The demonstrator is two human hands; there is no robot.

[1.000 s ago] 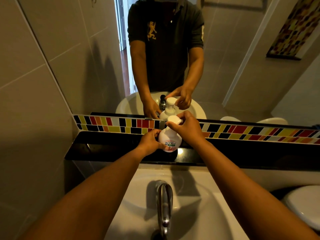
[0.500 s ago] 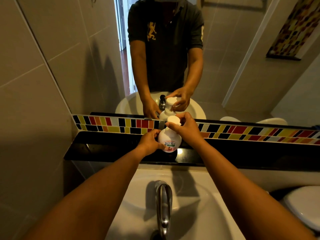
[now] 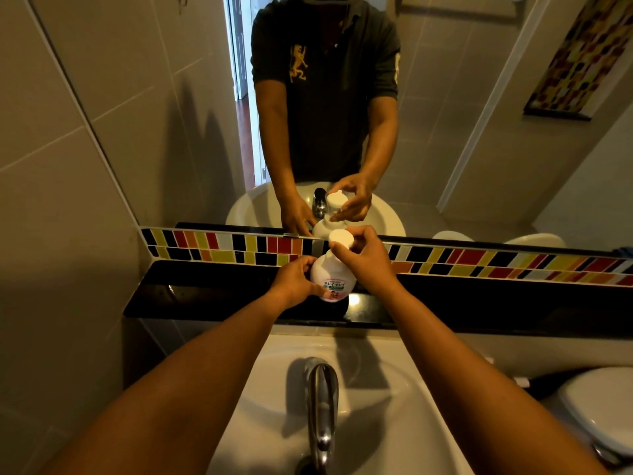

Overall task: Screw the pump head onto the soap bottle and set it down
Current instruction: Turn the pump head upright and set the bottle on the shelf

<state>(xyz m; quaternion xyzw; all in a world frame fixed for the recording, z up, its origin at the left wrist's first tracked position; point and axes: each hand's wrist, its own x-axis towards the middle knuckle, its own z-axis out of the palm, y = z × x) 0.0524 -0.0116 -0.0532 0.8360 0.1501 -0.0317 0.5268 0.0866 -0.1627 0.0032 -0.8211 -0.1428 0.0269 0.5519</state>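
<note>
Soap bottle [image 3: 331, 282]: white plastic, likely light, smooth, maybe slippery; stands upright on black ledge [image 3: 212, 293] above sink [image 3: 394, 389]. Best held round belly. Left hand [image 3: 293, 281] wraps its left side, steadying. Pump head [image 3: 341, 238] on neck; right hand [image 3: 363, 257] pinches collar just below, fingers closed for twisting. Seating of thread hidden.

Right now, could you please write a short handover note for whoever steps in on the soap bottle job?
Left hand: gripping the side of the soap bottle, steadying it.
Right hand: fingers on the neck just under the pump head.
Bottle: upright on the black ledge behind the sink, below the mirror.
Done: pump head is seated on the bottle.
Left: whether it is fully tight cannot be told; finish the twist if needed, then release both hands.
</note>
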